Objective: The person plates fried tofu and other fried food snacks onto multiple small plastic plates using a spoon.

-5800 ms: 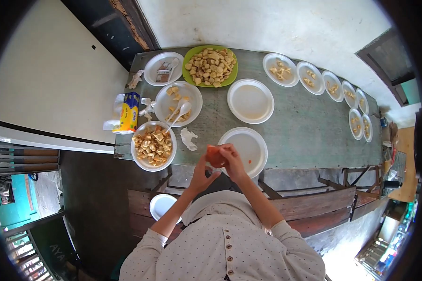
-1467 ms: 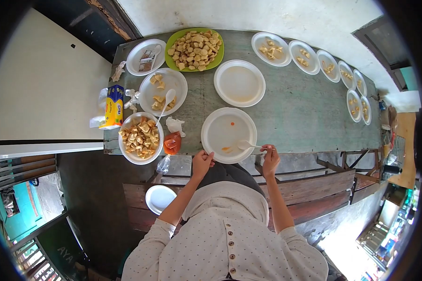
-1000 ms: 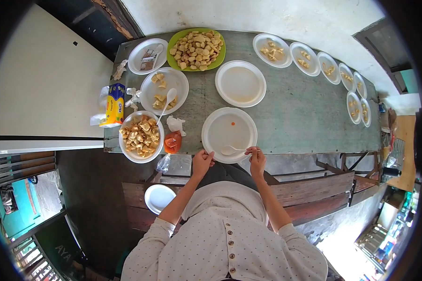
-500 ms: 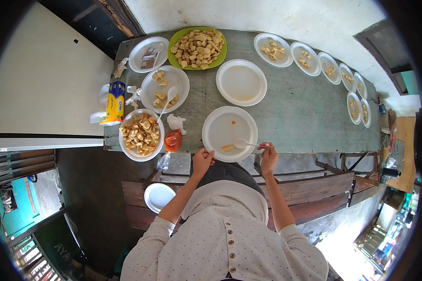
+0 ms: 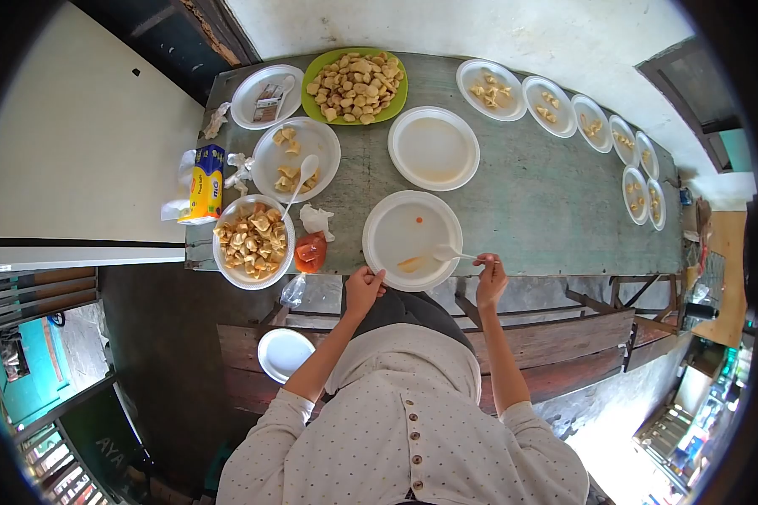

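A white plate (image 5: 396, 220) lies at the table's front edge, bearing a small orange-red spot and a yellowish-orange smear or piece (image 5: 410, 264). My left hand (image 5: 365, 289) grips the near left rim of this plate, thumb on top. In my right hand (image 5: 491, 278) is the handle of a white plastic spoon (image 5: 451, 253), its bowl over the plate's right side. Just beyond stands another white plate (image 5: 434, 148) with no food on it. Left of my left hand sit a knotted plastic bag of orange-red sauce (image 5: 311, 252) and a crumpled tissue (image 5: 317, 220).
Food pieces fill a white bowl (image 5: 253, 202) and a green plate (image 5: 319, 64). Another plate (image 5: 265, 181) holds a few pieces and a spoon. A tissue pack (image 5: 206, 185) lies at left. Several plates with small portions, including one nearby (image 5: 469, 71), line the far right. A bench (image 5: 556, 337) runs below.
My right hand has shifted slightly right and up, drawing the spoon's bowl away from the yellowish-orange smear. My left hand stays at the plate's rim.
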A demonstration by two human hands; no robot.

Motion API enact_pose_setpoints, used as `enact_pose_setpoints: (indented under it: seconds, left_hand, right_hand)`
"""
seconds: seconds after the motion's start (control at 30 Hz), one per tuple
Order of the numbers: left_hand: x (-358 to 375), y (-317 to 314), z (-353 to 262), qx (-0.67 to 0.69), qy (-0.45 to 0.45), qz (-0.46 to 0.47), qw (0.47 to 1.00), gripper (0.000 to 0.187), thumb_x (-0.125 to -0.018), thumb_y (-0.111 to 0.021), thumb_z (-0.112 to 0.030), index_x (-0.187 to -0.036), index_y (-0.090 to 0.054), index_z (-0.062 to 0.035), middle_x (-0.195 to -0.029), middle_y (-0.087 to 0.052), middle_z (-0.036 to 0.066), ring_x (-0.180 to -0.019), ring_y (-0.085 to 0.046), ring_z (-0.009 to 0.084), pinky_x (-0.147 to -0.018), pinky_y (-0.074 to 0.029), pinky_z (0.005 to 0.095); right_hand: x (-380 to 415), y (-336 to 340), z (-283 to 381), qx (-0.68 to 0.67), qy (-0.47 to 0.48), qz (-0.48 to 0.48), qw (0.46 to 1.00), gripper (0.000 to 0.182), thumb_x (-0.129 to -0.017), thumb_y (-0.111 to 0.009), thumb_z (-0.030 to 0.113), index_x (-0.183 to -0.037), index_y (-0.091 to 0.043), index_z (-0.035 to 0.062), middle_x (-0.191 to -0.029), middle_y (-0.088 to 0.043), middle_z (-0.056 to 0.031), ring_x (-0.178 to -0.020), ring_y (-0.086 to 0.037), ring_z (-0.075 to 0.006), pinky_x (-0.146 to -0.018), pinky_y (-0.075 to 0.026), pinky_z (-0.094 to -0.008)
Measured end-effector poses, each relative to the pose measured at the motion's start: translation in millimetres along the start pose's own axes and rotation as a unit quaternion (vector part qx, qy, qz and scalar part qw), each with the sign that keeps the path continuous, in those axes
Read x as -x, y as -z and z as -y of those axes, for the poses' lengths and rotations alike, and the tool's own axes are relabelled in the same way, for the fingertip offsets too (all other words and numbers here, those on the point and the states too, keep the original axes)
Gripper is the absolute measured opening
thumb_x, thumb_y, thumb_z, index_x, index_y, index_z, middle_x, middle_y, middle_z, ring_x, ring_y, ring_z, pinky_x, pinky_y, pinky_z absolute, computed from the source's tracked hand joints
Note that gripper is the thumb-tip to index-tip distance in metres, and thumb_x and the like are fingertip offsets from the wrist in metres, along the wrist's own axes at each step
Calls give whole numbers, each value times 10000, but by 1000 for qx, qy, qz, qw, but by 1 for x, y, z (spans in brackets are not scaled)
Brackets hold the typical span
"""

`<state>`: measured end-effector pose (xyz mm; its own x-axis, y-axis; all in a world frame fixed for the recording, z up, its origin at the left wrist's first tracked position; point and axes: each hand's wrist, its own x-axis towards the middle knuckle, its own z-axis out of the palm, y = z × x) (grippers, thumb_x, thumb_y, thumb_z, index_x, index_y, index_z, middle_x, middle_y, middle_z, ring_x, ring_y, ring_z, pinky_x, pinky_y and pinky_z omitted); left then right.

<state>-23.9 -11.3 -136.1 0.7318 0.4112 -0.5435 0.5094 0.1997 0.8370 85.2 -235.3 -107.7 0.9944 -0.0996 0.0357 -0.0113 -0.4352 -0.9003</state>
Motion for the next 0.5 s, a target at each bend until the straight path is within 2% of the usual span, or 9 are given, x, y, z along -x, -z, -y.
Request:
enact_pose_setpoints:
  seconds: [0.17,0.27,0.33,0.5]
  left_hand:
    - [0,1,-2,3,0,2,1000,213,-823,-593,-164,-723,-529,13,-618,-620,76,-497,-571,93,-455,-468,212]
    - [0,0,-1,-3,1,4,1000,211,-824,-590,-162,-724,-530,14,-620,-620,77,-501,-573,94,-457,-470,212]
    - [-1,1,1,-2,4,3,1000,211,-825,-589,-162,-726,-531,15,-622,-621,79,-502,-575,96,-457,-473,214]
    - [-1,1,1,-4,3,1,1000,215,-825,-590,-162,-723,-527,16,-622,-621,83,-501,-578,100,-457,-475,215]
  right_hand:
    - [-1,-1,14,-1,-23,11,1000,294,-905,-422,240,-788,-585,24,-636,-593,-28,-473,-365,-51,-439,-297,-221]
    - [12,-14,18,-44,-28,39,998,295,-917,-415,240,-790,-588,38,-637,-590,-9,-465,-354,-29,-421,-286,-197]
    - [23,-23,18,-88,-66,87,990,289,-917,-417,244,-808,-588,39,-647,-595,-8,-474,-354,-29,-432,-293,-192]
    - [34,-31,12,-68,-59,114,989,290,-917,-420,249,-812,-587,35,-644,-599,-14,-460,-338,-28,-420,-281,-195]
